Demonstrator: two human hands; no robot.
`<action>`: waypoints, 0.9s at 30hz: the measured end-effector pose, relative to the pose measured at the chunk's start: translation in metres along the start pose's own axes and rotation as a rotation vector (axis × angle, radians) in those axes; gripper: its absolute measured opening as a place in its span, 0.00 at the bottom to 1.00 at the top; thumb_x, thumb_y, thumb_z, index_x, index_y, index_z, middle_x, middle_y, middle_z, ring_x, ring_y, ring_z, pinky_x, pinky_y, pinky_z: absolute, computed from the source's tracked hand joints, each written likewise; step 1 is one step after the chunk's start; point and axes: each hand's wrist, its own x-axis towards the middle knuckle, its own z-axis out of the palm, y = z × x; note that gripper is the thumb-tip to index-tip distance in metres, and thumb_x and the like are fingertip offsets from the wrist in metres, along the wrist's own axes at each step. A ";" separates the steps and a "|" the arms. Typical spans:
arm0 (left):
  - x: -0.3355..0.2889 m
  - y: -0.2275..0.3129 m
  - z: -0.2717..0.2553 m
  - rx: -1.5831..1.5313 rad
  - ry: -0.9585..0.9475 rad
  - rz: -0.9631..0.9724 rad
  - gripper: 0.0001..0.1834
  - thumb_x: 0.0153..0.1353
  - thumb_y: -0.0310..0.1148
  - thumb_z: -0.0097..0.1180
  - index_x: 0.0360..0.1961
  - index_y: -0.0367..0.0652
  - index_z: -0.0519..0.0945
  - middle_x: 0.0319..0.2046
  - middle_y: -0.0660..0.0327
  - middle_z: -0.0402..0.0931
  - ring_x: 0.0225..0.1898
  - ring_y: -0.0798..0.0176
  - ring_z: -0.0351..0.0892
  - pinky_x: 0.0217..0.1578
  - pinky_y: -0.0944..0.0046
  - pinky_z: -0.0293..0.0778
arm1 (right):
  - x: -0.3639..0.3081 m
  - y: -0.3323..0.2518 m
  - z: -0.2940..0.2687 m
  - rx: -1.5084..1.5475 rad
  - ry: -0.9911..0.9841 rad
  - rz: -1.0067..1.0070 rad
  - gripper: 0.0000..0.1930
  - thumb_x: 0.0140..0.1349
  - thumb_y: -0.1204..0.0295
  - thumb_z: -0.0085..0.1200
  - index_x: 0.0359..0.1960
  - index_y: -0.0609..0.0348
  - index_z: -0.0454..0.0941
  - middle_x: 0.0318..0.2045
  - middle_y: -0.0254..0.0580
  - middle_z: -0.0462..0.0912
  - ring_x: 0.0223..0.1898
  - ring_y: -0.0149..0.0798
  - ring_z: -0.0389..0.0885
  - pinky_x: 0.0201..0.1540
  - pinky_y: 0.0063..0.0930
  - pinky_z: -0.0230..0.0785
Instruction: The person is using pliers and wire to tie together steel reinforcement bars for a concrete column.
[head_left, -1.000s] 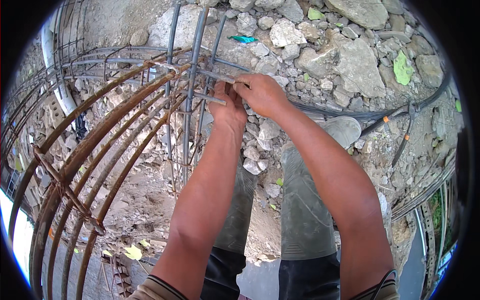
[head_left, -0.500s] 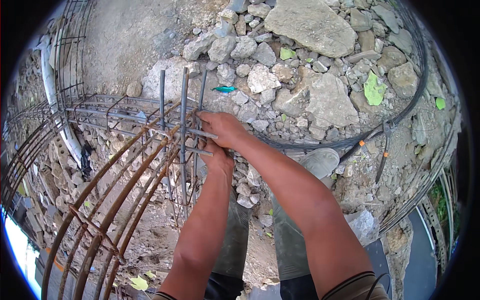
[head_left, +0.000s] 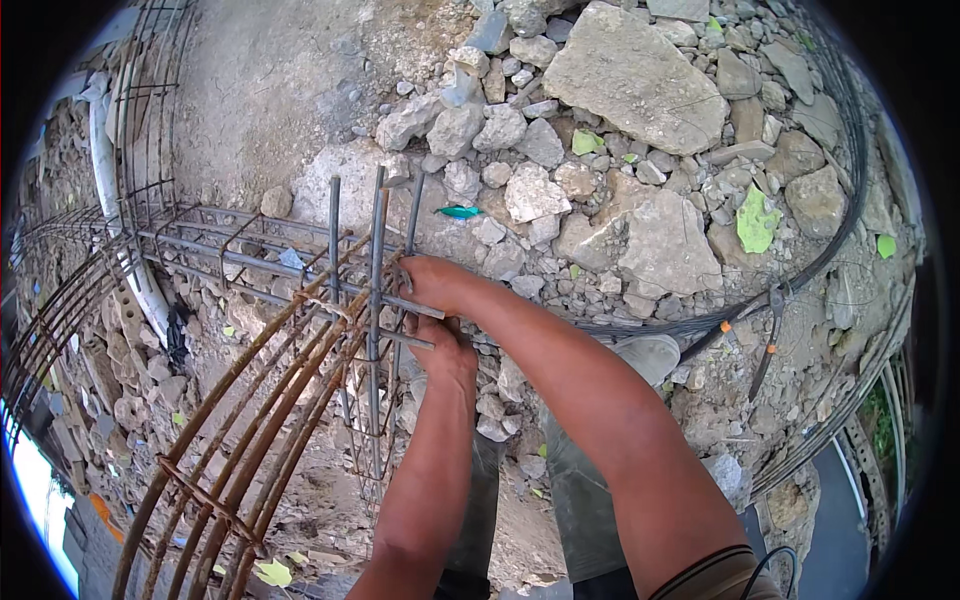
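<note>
1. Two bare hands meet at a joint of steel bars, just left of the middle of the view.
2. The right hand (head_left: 432, 283) is above, fingers bent in against the joint, its tips partly hidden behind the bars; whether it grips anything, I cannot tell.
3. The left hand (head_left: 452, 352) is just below, fingers curled up near two bar ends (head_left: 418, 307) that jut rightward; its fingertips are mostly hidden, so its hold cannot be told either.
4. Three upright bars (head_left: 376, 300) stand at the joint, just left of both hands.
5. Several rusty bars (head_left: 217, 398) slope from the joint to the lower left, and a grey cage (head_left: 215, 252) runs off leftward, crossing near a white pipe (head_left: 149, 295).
6. Black wire (head_left: 640, 330) curves away on the right; pincers (head_left: 774, 325) with orange marks lie against it.
7. Stones (head_left: 640, 75) fill the upper right, with a green leaf (head_left: 757, 220) among them.
</note>
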 end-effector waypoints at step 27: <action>0.008 0.002 -0.031 -0.332 -0.289 -0.211 0.25 0.57 0.29 0.61 0.57 0.52 0.72 0.49 0.66 0.78 0.52 0.61 0.78 0.51 0.58 0.77 | -0.026 -0.016 -0.016 -0.181 0.018 -0.025 0.24 0.57 0.65 0.55 0.56 0.58 0.73 0.41 0.56 0.83 0.46 0.56 0.82 0.47 0.49 0.74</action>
